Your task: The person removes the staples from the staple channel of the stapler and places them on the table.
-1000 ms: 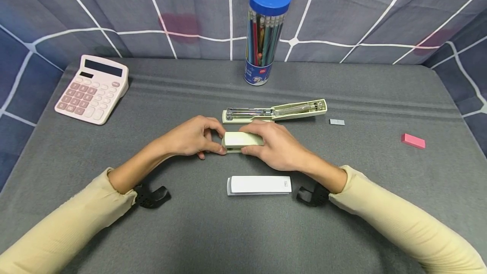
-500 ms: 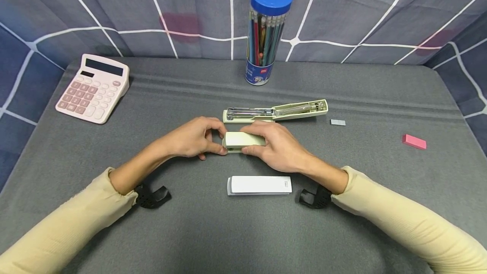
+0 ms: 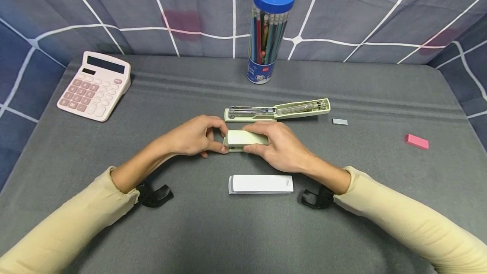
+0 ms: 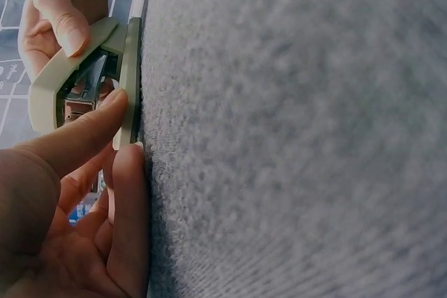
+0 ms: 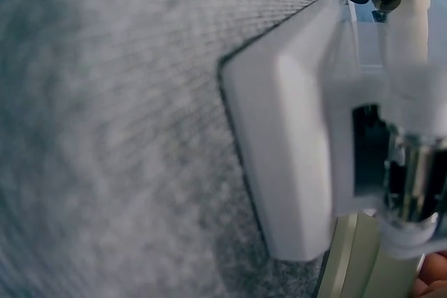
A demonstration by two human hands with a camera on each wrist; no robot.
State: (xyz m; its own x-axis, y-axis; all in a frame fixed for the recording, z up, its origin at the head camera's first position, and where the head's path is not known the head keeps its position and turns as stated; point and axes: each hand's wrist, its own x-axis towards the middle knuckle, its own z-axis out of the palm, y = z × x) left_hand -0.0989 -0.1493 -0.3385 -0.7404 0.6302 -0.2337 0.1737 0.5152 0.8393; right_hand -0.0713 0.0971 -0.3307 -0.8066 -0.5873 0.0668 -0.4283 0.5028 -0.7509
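Observation:
A pale green stapler (image 3: pixel 246 138) stands on the table in the middle of the head view. My left hand (image 3: pixel 195 135) pinches its base at the left end; in the left wrist view the thumb (image 4: pixel 84 130) lies against the base. From the right, my right hand (image 3: pixel 283 146) grips the stapler's top, thumb in front and fingers behind. A narrow gap with metal inside shows between its top and base (image 4: pixel 130 82). Just behind lies a second green stapler (image 3: pixel 275 111), swung open with its metal rail exposed. The right hand hides part of the gripped stapler.
A white stapler (image 3: pixel 261 184) lies in front of the hands. Farther right are a small strip of staples (image 3: pixel 340 121) and a pink eraser (image 3: pixel 416 141). A blue-lidded tube of pencils (image 3: pixel 269 33) stands behind, and a pink calculator (image 3: pixel 94 86) sits at the back left.

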